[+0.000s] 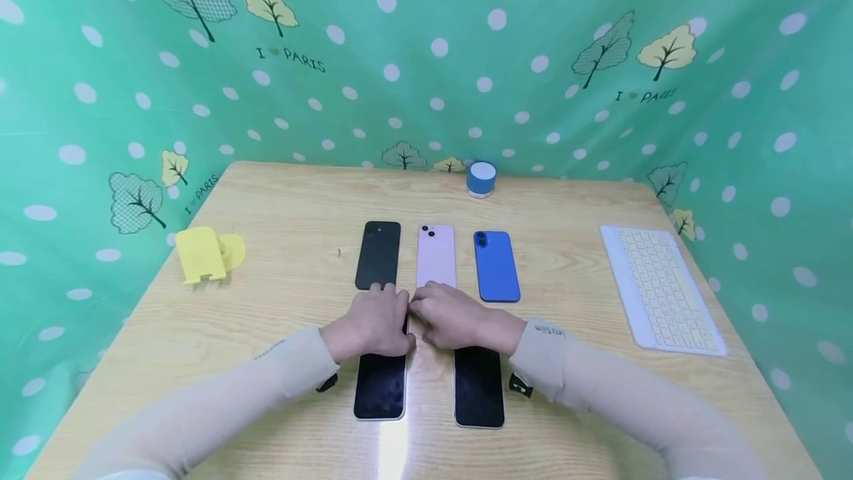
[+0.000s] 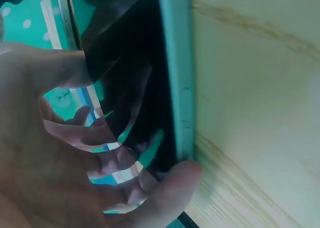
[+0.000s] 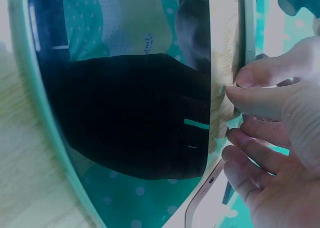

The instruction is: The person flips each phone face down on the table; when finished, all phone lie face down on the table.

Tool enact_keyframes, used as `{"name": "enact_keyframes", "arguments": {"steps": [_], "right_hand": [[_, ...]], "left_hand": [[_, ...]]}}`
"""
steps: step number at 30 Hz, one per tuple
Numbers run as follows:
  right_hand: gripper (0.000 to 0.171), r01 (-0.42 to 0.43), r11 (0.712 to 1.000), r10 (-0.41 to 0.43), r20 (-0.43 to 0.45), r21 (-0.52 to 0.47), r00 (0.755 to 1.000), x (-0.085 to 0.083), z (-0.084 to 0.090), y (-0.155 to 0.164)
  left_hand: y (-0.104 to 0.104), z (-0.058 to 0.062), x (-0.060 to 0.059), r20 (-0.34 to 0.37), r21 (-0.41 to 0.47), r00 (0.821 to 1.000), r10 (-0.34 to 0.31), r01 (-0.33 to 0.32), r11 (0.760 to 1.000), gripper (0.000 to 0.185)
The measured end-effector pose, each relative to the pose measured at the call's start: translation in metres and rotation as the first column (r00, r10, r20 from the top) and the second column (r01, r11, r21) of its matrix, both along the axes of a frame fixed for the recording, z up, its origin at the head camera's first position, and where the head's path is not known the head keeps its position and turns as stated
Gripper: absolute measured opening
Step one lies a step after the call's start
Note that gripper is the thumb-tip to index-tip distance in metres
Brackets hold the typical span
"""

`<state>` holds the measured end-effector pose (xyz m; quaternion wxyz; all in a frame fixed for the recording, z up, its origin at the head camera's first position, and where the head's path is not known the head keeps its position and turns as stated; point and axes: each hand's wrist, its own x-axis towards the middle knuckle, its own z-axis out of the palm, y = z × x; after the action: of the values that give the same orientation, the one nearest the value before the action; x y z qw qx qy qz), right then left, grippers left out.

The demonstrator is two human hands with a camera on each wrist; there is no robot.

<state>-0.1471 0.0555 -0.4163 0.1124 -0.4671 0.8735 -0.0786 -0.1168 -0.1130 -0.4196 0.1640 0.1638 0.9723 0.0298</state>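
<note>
Here I see my left hand (image 1: 373, 323) gripping the far end of the left black-screened phone (image 1: 380, 385), near the wooden table's (image 1: 280, 206) front edge, long axis running front to back; my right hand (image 1: 455, 321) pinches something tiny beside it.

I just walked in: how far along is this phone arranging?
Three phones, black, pink and blue, already lie face down in a back row. The left hand holds the near-left phone, meeting the right hand beside it. The near-right phone lies face up.
</note>
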Motion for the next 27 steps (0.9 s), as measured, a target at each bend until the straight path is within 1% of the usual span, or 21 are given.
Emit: {"name": "enact_keyframes", "arguments": {"steps": [4, 8, 10, 12, 14, 16, 20, 22, 24, 27], "right_hand": [[0.041, -0.005, 1.000, 0.006, 0.001, -0.007, 1.000, 0.001, 0.000, 0.001], [0.039, 0.002, 1.000, -0.002, 0.014, -0.014, 1.000, 0.001, 0.000, 0.001], [0.034, 0.007, 1.000, -0.007, 0.024, -0.019, 1.000, 0.001, -0.001, 0.001], [0.029, 0.010, 1.000, -0.009, 0.030, -0.030, 1.000, 0.001, -0.002, 0.000], [0.023, 0.007, 0.999, -0.006, 0.029, -0.039, 1.000, 0.000, -0.003, -0.001], [0.022, 0.003, 0.999, -0.002, 0.022, -0.050, 1.000, 0.000, -0.003, -0.002], [0.030, -0.006, 0.998, 0.007, 0.015, -0.069, 1.000, 0.001, -0.003, -0.002], [0.037, -0.011, 0.997, 0.012, 0.017, -0.075, 1.000, 0.002, -0.003, -0.002], [0.043, -0.011, 0.997, 0.013, 0.025, -0.082, 1.000, 0.002, -0.003, -0.002], [0.047, 0.002, 0.996, 0.002, 0.044, -0.088, 0.999, 0.002, -0.003, -0.002]], "left_hand": [[-0.005, 0.002, -0.002, 0.039, 0.089, 0.999, 0.010, -0.014, 0.996, 0.050], [-0.012, 0.007, -0.005, 0.072, 0.199, 0.997, 0.012, -0.026, 0.980, 0.052], [-0.015, 0.008, -0.006, 0.086, 0.258, 0.996, 0.015, -0.037, 0.966, 0.051], [-0.017, 0.010, -0.008, 0.092, 0.309, 0.995, 0.027, -0.054, 0.950, 0.045], [-0.019, 0.012, -0.009, 0.102, 0.354, 0.994, 0.037, -0.071, 0.933, 0.036], [-0.020, 0.016, -0.010, 0.113, 0.395, 0.993, 0.047, -0.088, 0.914, 0.025], [-0.023, 0.022, -0.010, 0.148, 0.452, 0.987, 0.059, -0.120, 0.884, 0.018], [-0.025, 0.024, -0.010, 0.160, 0.466, 0.985, 0.067, -0.135, 0.874, 0.018], [-0.028, 0.025, -0.010, 0.166, 0.474, 0.983, 0.083, -0.153, 0.867, 0.024], [-0.032, 0.025, -0.010, 0.169, 0.483, 0.980, 0.108, -0.178, 0.857, 0.035]]}}
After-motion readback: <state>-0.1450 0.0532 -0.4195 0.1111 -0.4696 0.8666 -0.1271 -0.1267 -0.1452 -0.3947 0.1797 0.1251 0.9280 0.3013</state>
